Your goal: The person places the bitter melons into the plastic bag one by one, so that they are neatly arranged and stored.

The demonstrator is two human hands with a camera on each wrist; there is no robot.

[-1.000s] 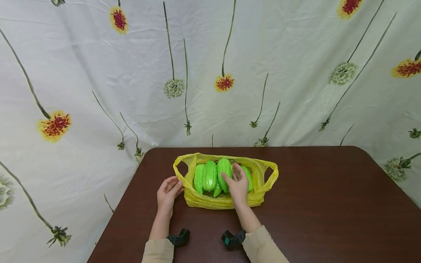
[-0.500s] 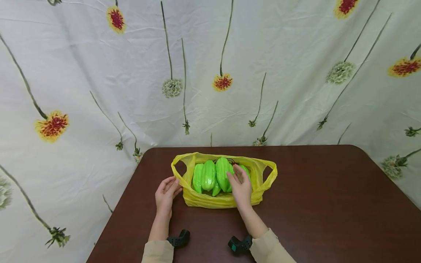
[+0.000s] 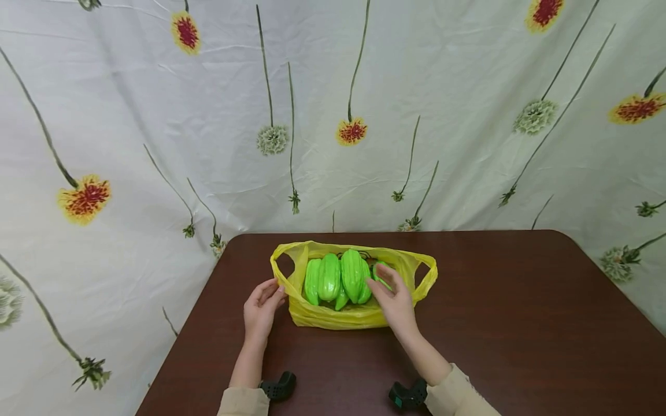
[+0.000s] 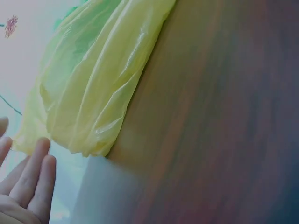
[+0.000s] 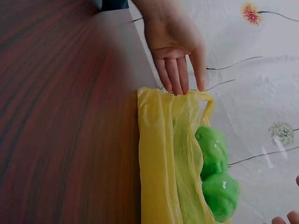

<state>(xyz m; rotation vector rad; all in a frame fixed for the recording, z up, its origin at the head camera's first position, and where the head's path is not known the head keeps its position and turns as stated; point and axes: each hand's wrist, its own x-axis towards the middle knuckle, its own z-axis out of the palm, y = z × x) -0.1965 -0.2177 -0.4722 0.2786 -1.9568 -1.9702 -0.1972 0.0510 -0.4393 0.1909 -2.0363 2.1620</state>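
A yellow plastic bag lies on the table with its mouth spread and a loop handle at either end. Inside are several glossy green ribbed fruits, shaped like star fruit. My left hand is at the bag's left end. In the right wrist view its straight fingertips touch the bag's edge, thumb apart from the fingers. My right hand, fingers spread and holding nothing, is over the right part of the bag and overlaps the rightmost fruit. In the right wrist view only its fingertips show.
The dark brown table extends to the right and in front of the bag. Behind it hangs a pale cloth printed with flowers. Black wrist devices sit at both sleeves.
My right hand has drawn back to the right, away from the middle fruit, uncovering more of the fruits. The left hand has stayed at the bag's left end.
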